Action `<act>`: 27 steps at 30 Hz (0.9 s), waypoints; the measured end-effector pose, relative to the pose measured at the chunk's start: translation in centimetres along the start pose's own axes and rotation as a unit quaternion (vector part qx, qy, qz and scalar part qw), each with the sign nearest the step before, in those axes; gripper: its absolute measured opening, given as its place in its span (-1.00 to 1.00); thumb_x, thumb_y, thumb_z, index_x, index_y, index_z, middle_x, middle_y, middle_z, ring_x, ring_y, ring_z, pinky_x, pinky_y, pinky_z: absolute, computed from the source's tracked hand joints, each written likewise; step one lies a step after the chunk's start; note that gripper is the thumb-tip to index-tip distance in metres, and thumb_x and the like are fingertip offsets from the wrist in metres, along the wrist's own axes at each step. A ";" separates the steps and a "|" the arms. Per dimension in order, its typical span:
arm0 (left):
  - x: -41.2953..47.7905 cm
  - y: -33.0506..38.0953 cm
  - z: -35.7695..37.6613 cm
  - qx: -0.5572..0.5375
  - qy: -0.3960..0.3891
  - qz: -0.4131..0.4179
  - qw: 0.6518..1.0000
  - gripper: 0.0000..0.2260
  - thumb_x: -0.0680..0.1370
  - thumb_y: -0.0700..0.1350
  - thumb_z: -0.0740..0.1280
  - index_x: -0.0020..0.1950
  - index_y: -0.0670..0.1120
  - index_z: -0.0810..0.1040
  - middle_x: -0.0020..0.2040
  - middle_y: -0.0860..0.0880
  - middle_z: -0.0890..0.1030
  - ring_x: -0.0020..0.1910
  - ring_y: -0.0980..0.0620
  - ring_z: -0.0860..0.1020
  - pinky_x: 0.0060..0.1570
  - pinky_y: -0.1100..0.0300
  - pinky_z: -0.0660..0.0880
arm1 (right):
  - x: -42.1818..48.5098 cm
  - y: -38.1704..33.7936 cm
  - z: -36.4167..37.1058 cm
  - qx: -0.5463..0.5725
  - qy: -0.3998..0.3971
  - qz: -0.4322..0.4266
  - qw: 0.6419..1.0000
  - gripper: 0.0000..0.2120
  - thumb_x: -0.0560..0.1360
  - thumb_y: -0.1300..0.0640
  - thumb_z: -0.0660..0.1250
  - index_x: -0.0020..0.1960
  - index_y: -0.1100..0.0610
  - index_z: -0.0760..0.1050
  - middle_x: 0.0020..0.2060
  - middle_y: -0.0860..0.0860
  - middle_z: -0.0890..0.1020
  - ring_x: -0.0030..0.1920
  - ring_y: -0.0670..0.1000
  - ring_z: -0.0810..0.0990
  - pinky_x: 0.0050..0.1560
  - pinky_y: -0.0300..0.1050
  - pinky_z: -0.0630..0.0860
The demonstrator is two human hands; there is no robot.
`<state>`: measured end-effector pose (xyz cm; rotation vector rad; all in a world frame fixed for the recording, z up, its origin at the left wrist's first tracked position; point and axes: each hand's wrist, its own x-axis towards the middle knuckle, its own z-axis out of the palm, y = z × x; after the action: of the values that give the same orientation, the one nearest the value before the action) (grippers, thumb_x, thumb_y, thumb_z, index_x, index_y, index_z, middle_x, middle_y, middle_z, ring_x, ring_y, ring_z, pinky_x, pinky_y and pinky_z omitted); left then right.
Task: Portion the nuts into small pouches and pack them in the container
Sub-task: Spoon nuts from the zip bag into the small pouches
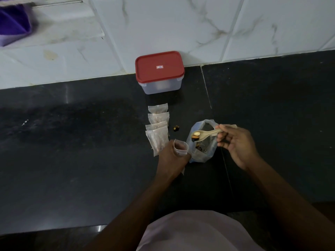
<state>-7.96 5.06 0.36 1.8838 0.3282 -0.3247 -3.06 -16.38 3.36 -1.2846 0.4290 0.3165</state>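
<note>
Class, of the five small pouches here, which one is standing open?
The pouch in the left hand, held upright with its mouth open beside the bag of nuts. The other four lie flat in an overlapping row on the counter.

Dim, soft-focus view; wide-angle bending at edges.

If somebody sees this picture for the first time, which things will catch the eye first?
The red lid of the closed container at the back of the dark counter stands out most. Nearer, the right hand holds a spoon with a few nuts above the open bag, while the left hand holds a small open pouch beside it.
</note>
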 end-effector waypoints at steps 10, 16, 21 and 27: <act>0.2 0.4 -0.4 0.012 0.009 0.028 1.000 -0.77 0.47 -0.08 0.55 0.02 0.03 0.54 -0.09 0.07 0.67 -0.09 0.22 0.63 -0.13 0.32 0.57 | -1.0 0.5 2.4 -0.091 -0.066 -0.058 0.992 -0.77 0.48 0.07 0.42 0.02 0.20 0.70 -0.18 0.18 0.70 -0.17 0.02 0.65 -0.16 -0.10 0.58; 0.2 0.7 -0.3 0.007 0.010 0.038 0.999 -0.81 0.48 -0.12 0.53 -0.01 0.00 0.55 -0.13 0.03 0.66 -0.13 0.18 0.62 -0.22 0.41 0.52 | -1.4 0.4 2.1 -0.253 -0.163 -0.163 0.940 -0.77 0.50 0.41 0.41 0.02 0.14 0.71 -0.10 0.03 0.75 -0.01 -0.02 0.72 0.02 -0.23 0.61; 0.3 0.6 -0.4 0.014 0.004 0.053 0.998 -0.81 0.46 -0.17 0.53 -0.02 -0.02 0.57 -0.17 0.05 0.65 -0.17 0.26 0.60 -0.20 0.42 0.49 | -1.5 0.8 1.8 -0.257 -0.187 -0.186 0.930 -0.79 0.51 0.43 0.40 0.04 0.20 0.71 -0.09 0.08 0.74 0.00 0.08 0.71 0.06 -0.12 0.64; 0.3 0.2 -0.6 0.019 0.006 0.049 0.999 -0.78 0.46 -0.18 0.53 0.02 -0.01 0.57 -0.10 0.03 0.67 -0.11 0.18 0.63 -0.19 0.36 0.56 | -1.7 1.0 1.6 -0.197 -0.128 -0.140 0.962 -0.79 0.54 0.36 0.37 0.07 0.14 0.69 -0.11 0.03 0.75 -0.03 -0.02 0.72 -0.03 -0.22 0.59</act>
<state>-7.53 5.58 0.62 1.9336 0.2377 -0.2544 -4.76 -14.57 3.67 -1.6453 -0.0450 0.3335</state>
